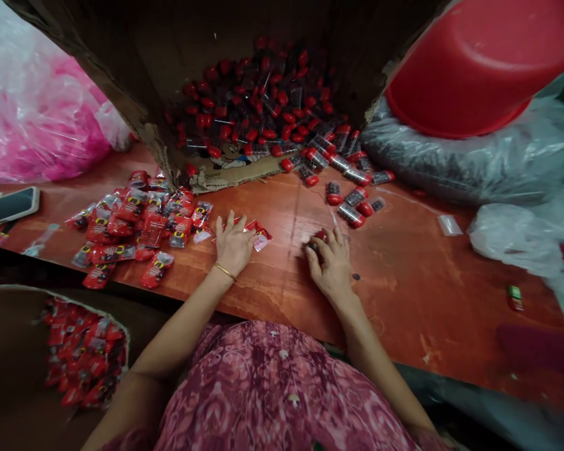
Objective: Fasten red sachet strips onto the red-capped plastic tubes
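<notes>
My left hand (234, 247), with a thin gold bangle at the wrist, lies on the table with its fingers spread. Under its fingertips is a flat red printed packet (262, 237), partly hidden by the hand. My right hand (333, 258) curls its fingers round a small clear tube (314, 245) with a red cap and dark contents. To the left of my left hand is a pile of filled red packets (154, 230). Loose red-capped tubes (350, 214) lie just beyond my right hand.
A cardboard box (244, 172) on its side spills red-capped tubes onto the table (282, 282). A phone (9, 208) and a bag of pink pieces (42, 138) are left. A red tub (470, 69) rests on a plastic sack (451, 163). Below left, a container holds red packets (82, 357).
</notes>
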Motion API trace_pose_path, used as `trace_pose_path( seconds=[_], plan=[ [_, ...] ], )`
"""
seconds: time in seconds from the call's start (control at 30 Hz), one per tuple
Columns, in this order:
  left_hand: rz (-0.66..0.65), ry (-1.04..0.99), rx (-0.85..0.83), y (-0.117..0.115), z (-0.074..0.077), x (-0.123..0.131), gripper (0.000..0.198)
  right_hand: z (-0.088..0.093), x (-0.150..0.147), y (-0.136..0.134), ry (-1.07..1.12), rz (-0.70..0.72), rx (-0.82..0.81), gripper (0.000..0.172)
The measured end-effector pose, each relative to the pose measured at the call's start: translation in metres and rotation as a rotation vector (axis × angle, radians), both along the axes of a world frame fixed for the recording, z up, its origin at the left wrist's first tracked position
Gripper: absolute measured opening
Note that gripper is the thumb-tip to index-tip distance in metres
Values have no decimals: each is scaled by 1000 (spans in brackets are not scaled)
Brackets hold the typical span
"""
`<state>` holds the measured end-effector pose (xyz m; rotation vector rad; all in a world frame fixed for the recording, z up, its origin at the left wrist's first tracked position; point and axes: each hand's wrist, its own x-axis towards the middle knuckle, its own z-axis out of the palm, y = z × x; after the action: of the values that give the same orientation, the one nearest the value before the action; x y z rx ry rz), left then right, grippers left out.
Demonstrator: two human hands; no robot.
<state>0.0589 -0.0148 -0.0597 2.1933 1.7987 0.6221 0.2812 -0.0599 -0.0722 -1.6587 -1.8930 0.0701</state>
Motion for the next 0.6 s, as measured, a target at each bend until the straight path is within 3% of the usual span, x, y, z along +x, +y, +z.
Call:
trace_pose_path(
  seconds=[0.2,0.37,0.47,0.53,0.6],
  plan=[
    [-19,-32,41,-2,12,1,28,16,-31,3,354,97,-42,27],
    [-22,-111,146,-14,40,17,23,24,-64,13,734,113,-311,39],
    [-3,-260,150,-23,52,23,24,26,-73,18,908,104,-292,37],
    [76,-426,90,-28,54,23,33,27,-73,17,950,65,-232,39],
    [143,-648,-123,-34,51,24,39,26,-71,13,935,27,-204,40]
  ],
)
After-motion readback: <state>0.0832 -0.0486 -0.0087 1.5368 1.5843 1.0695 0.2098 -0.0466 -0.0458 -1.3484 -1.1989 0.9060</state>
